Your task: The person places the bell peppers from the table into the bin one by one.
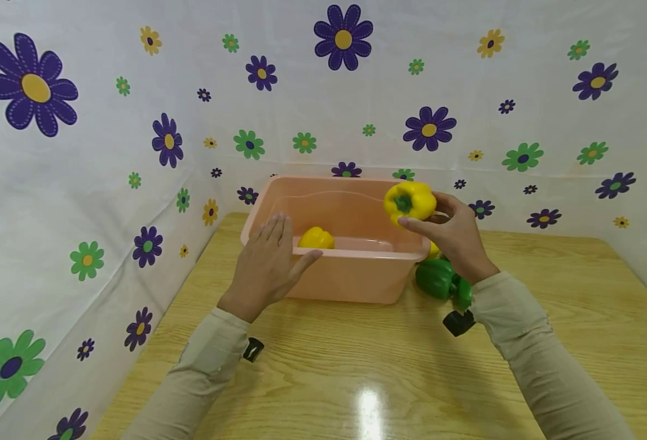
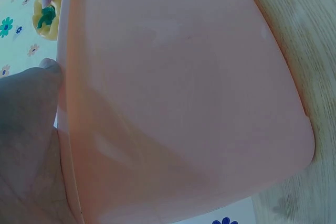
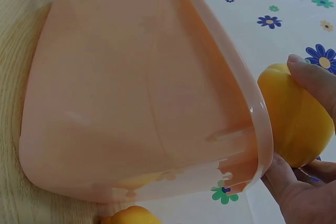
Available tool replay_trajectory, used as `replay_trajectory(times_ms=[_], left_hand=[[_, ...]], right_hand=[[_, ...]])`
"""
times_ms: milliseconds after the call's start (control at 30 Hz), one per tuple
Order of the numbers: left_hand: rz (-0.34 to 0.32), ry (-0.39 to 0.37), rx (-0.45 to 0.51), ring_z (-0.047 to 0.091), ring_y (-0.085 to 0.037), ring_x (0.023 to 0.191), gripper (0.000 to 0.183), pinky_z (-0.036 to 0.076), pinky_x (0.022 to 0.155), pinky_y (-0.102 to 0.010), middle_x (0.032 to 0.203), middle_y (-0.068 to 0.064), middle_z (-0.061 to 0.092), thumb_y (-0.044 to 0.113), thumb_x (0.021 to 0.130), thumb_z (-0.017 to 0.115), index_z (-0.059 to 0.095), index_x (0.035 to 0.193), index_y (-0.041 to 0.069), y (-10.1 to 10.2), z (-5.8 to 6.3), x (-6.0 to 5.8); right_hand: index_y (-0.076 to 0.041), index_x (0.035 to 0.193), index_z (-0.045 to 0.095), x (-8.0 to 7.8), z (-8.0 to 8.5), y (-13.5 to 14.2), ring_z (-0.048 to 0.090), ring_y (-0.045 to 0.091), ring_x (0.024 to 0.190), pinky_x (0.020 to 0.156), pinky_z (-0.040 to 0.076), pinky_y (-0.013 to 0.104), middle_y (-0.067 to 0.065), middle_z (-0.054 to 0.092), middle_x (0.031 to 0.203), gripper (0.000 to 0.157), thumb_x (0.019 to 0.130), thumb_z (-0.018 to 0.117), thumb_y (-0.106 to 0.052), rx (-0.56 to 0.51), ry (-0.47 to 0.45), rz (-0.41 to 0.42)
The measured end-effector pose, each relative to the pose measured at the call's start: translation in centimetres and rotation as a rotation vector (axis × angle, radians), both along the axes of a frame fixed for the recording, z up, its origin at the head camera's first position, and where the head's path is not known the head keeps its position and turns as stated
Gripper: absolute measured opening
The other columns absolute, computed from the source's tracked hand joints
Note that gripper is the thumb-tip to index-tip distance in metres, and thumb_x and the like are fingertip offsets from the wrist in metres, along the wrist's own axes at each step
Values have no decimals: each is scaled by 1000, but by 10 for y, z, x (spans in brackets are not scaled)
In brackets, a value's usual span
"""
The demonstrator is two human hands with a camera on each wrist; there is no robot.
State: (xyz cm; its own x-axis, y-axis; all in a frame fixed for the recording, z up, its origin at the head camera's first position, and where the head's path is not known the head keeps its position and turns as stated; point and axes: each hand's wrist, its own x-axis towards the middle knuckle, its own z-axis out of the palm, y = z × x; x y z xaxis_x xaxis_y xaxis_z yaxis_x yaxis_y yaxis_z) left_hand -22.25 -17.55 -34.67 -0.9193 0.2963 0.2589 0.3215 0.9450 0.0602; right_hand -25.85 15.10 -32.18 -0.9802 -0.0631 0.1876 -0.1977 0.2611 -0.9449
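Observation:
A pink plastic tub (image 1: pixel 345 276) stands on the table, and one yellow bell pepper (image 1: pixel 316 238) lies inside it. My right hand (image 1: pixel 455 235) holds another yellow bell pepper (image 1: pixel 419 200) above the tub's right end, its green stem facing left. In the right wrist view, thumb and fingers lie around this pepper (image 3: pixel 294 116) just past the rim. My left hand (image 1: pixel 265 263) rests on the tub's near left rim, fingers straight and pointing inward, thumb out along the rim. The left wrist view shows that hand (image 2: pixel 29 140) against the rim.
Green bell peppers (image 1: pixel 435 278) lie on the table (image 1: pixel 328 366) right of the tub, partly behind my right forearm. Another yellow pepper (image 1: pixel 434 249) shows at the tub's right edge. A white flower-printed cloth (image 1: pixel 312 91) hangs behind and along the left.

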Motion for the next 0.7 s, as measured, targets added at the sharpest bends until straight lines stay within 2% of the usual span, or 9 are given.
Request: replay_trajectory(times_ms=[400, 700], left_hand=[[5, -2, -1, 25, -38, 151, 95, 16, 124, -48, 161, -27, 27, 67, 101, 38, 26, 155, -10, 0, -1, 0], [2, 4, -4, 25, -38, 150, 95, 16, 124, -48, 161, -26, 27, 67, 101, 38, 27, 154, -11, 0, -1, -1]], right_hand=[[-8, 154, 40, 1, 1, 0, 57, 30, 125, 104, 51, 41, 11, 51, 146, 85, 86, 84, -34, 12, -1, 27], [-9, 152, 42, 1, 2, 0, 57, 30, 125, 105, 50, 43, 10, 52, 144, 82, 86, 84, -31, -6, 3, 43]])
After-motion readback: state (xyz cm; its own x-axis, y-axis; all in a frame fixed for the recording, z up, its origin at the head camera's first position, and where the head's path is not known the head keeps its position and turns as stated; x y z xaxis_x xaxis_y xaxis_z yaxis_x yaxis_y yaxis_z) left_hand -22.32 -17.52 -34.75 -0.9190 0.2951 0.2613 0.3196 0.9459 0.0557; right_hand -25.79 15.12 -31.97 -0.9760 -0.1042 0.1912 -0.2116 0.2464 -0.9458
